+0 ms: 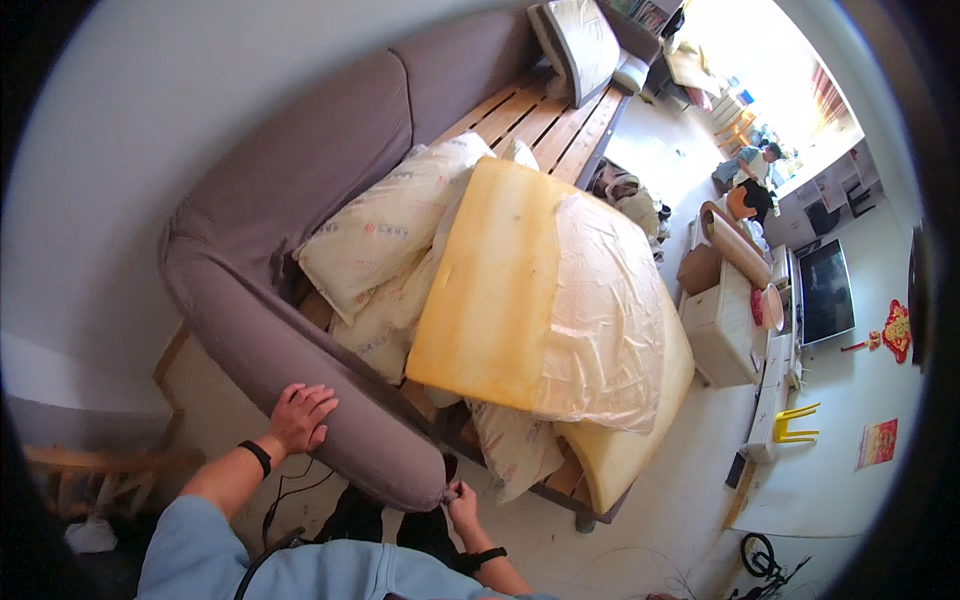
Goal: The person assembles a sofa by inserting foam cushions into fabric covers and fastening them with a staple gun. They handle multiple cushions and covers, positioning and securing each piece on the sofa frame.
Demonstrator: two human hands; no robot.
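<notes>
Grey sofa cover (300, 330) is on the near armrest. Left hand (300, 415) lies flat and wide on it; right hand (462, 497) pinches its end. 1 yellow foam cushion (500, 290) lies bare, far right.

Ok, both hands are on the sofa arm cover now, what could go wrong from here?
The foam cushion leans loosely over the pillows; jostling the sofa arm may tip it to the floor. The right hand pinches the cover only at its end, so it could slip. A cable on the floor by the feet could snag.
</notes>
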